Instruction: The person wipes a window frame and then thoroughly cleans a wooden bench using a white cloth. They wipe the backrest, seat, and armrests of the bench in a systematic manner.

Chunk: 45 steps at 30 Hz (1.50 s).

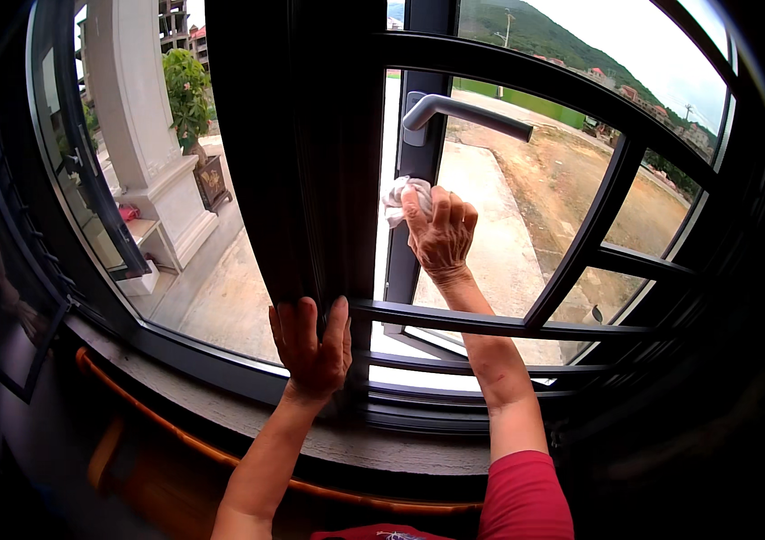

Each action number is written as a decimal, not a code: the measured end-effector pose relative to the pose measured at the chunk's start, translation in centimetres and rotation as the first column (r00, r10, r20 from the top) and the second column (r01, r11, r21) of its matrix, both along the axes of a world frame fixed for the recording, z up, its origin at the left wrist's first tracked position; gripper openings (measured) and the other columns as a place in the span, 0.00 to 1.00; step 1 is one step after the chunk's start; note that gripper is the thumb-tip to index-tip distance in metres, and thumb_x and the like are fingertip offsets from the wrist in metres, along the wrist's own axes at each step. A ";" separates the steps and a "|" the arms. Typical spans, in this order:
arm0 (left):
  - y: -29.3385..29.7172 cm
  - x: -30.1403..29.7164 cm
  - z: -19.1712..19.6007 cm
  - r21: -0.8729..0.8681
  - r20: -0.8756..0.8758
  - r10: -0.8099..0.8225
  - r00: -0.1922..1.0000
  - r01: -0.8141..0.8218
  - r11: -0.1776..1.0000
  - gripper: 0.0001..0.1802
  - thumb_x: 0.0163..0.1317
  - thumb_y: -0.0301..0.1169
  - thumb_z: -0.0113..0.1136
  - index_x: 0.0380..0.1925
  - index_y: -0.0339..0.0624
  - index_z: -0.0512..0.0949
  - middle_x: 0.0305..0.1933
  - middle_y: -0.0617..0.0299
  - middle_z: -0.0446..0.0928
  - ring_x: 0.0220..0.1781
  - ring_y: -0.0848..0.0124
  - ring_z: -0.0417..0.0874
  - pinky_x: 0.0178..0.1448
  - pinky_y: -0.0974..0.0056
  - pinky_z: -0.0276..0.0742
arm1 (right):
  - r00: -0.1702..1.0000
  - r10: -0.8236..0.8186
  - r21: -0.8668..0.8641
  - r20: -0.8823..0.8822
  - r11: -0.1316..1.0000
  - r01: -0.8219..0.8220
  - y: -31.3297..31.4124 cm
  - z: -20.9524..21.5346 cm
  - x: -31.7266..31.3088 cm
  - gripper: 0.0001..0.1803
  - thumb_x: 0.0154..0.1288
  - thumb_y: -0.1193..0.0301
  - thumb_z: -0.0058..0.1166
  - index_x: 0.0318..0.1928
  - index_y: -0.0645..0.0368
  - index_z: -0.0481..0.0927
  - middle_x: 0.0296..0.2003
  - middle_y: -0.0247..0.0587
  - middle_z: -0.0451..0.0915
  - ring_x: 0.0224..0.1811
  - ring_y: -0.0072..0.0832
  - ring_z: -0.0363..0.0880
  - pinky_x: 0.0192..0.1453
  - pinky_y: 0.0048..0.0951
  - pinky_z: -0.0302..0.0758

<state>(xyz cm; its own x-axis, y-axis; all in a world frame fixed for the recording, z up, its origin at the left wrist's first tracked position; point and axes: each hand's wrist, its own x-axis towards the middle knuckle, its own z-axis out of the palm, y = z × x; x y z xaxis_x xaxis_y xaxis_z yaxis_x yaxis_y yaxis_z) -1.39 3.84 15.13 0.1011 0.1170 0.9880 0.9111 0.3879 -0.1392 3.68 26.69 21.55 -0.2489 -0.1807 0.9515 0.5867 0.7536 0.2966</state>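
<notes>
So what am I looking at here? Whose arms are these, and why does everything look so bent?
There is no machine: these are a person's own bare arms, filmed by a camera worn on their head and looking down. Its wide lens bends straight edges. The right hand presses a white cloth against the dark window frame, just below the grey handle. The left hand grips the edge of the open dark sash. Below runs a stone sill. Outside are a white pillar, a potted plant and bare ground.
</notes>
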 end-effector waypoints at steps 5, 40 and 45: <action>-0.5 -0.2 -0.6 -0.024 -0.004 0.043 0.999 -0.043 0.999 0.17 0.61 0.32 0.60 0.51 0.45 0.76 0.69 0.44 0.59 0.72 0.44 0.56 0.71 0.41 0.55 | 0.874 -0.014 -0.136 -0.486 0.989 -0.059 1.0 3.0 2.3 0.19 0.62 0.64 0.57 0.55 0.44 0.77 0.43 0.37 0.67 0.46 0.32 0.63 0.50 0.35 0.54; -0.3 0.1 -0.2 -0.055 0.016 0.024 1.000 -0.023 0.998 0.17 0.64 0.32 0.56 0.53 0.41 0.72 0.70 0.39 0.52 0.72 0.41 0.53 0.72 0.42 0.52 | 0.655 0.727 -0.978 0.206 0.149 0.143 2.4 -10.8 13.6 0.05 0.61 0.67 0.50 0.34 0.54 0.71 0.26 0.31 0.65 0.30 0.27 0.65 0.38 0.27 0.69; 0.2 0.5 -0.2 -0.039 0.031 0.011 0.999 -0.010 0.999 0.18 0.64 0.31 0.55 0.53 0.42 0.72 0.71 0.40 0.52 0.72 0.41 0.53 0.72 0.42 0.52 | 0.669 0.617 -0.910 0.415 0.286 0.300 5.7 -12.5 18.4 0.10 0.72 0.65 0.39 0.45 0.56 0.70 0.39 0.35 0.71 0.42 0.28 0.72 0.53 0.27 0.69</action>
<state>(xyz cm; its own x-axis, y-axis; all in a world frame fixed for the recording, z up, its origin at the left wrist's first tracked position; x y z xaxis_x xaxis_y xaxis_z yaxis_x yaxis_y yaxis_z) -0.92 4.04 14.94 0.0693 0.1558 0.9854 0.9111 0.3925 -0.1261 22.13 32.40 9.00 -0.8676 0.4927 0.0672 0.4172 0.7949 -0.4406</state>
